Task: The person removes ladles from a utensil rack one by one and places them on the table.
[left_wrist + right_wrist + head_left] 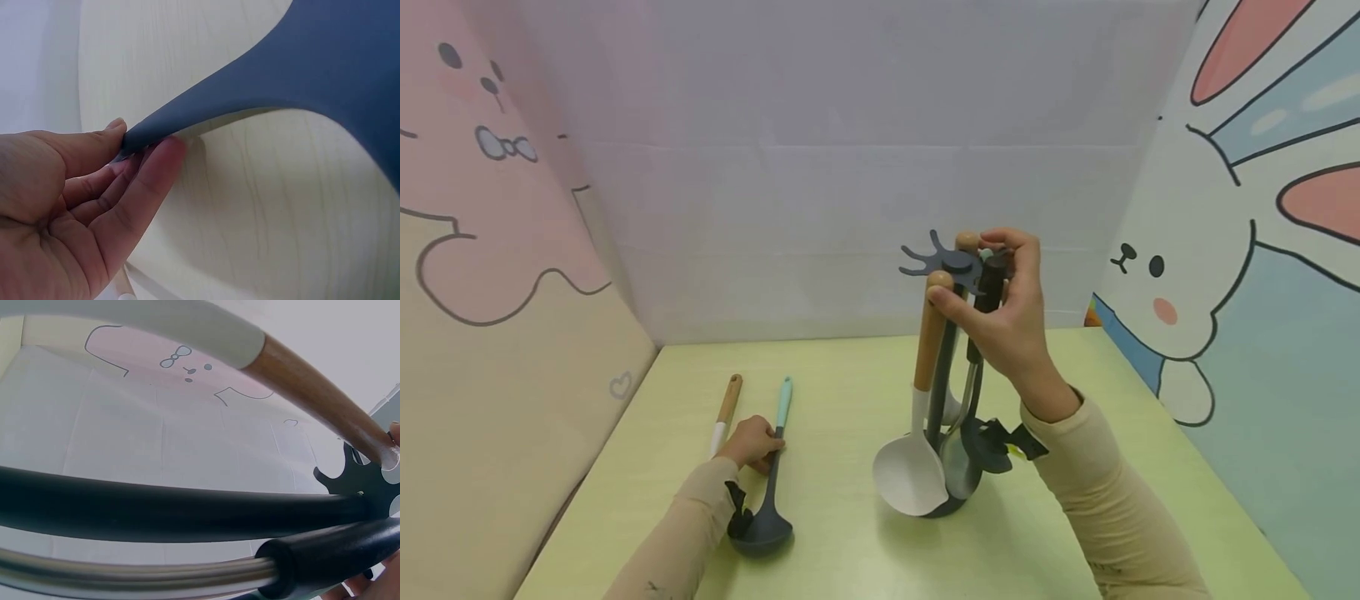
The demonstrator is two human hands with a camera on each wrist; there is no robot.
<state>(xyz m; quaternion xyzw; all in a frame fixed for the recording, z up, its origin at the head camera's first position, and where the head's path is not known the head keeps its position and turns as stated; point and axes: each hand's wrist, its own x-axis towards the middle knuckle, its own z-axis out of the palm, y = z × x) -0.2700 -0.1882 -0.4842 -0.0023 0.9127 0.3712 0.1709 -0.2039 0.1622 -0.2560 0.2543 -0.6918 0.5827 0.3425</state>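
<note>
On the left of the table lies a dark grey ladle [764, 531] with a mint handle tip. My left hand [752, 443] pinches its shaft; in the left wrist view, thumb and fingers meet around the grey neck [206, 109]. My right hand [1015, 312] spans the hooked top of a dark utensil rack [957, 262], gripping around it. Its thumb presses the wooden handle end of a white ladle [910, 475] hanging at the front. Its other fingers reach behind a black handle [988, 287], partly hidden there. In the right wrist view the rack's pole [175, 506] crosses the picture.
Left of the grey ladle lies a utensil with a wooden handle [729, 400], partly covered by my left hand. More utensils hang on the rack, among them a metal-shafted one [958, 467] and a dark one [988, 446]. Walls with cartoon drawings enclose the pale table [835, 533].
</note>
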